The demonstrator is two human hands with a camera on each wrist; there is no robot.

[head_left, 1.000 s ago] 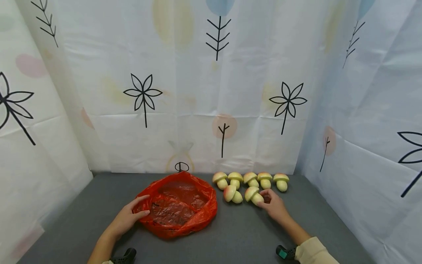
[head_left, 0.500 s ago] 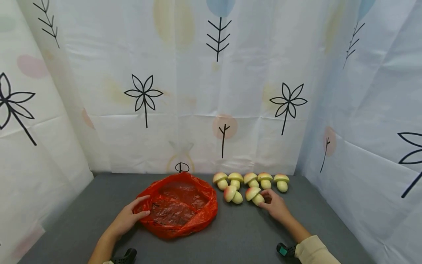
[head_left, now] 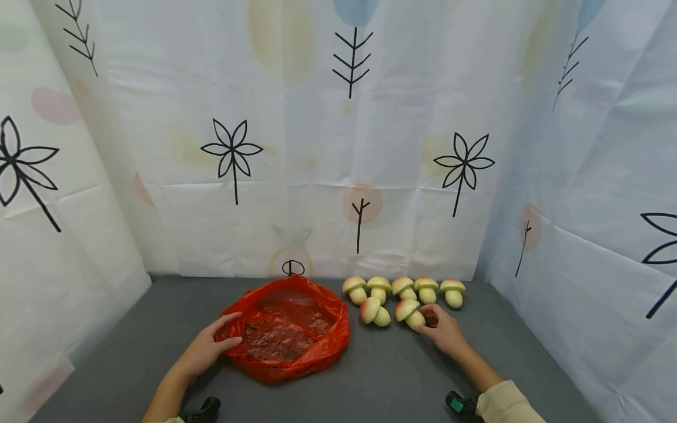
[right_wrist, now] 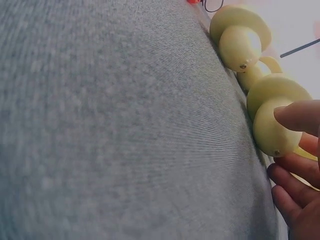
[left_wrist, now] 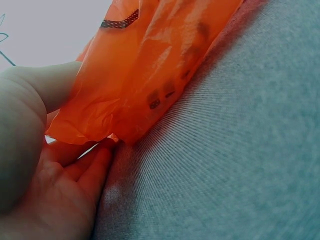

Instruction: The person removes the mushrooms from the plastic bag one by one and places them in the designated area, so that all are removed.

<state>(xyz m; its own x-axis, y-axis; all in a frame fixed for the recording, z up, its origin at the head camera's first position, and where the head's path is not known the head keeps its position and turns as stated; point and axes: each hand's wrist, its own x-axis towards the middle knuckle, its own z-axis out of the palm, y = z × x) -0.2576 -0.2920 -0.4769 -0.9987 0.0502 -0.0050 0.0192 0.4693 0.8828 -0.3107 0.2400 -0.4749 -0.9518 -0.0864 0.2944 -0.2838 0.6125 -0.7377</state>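
Note:
A red plastic bag (head_left: pixel 280 329) lies on the grey table with its mouth spread wide and facing up. At its left rim, my left hand (head_left: pixel 203 346) holds the edge, and the left wrist view has the thin film between thumb and fingers. To the right of the bag, my right hand (head_left: pixel 444 332) pinches the stem of a toy mushroom (head_left: pixel 409 314) that lies tilted on the table. Its thumb (right_wrist: pixel 297 116) presses the pale stem in the right wrist view, with the other fingers behind and below. Just left of this one, another toy mushroom (head_left: pixel 374 312) lies on its side.
Several more toy mushrooms (head_left: pixel 404 288) stand in a row behind, near the back edge of the grey table (head_left: pixel 370 382). Patterned white cloth (head_left: pixel 317 223) hangs behind the table and along both sides. A black strap device (head_left: pixel 461 404) sits at the right wrist.
The mushroom at my right hand has turned slightly and shows more red on its cap. Both hands stay in nearly the same place, and the bag has not moved.

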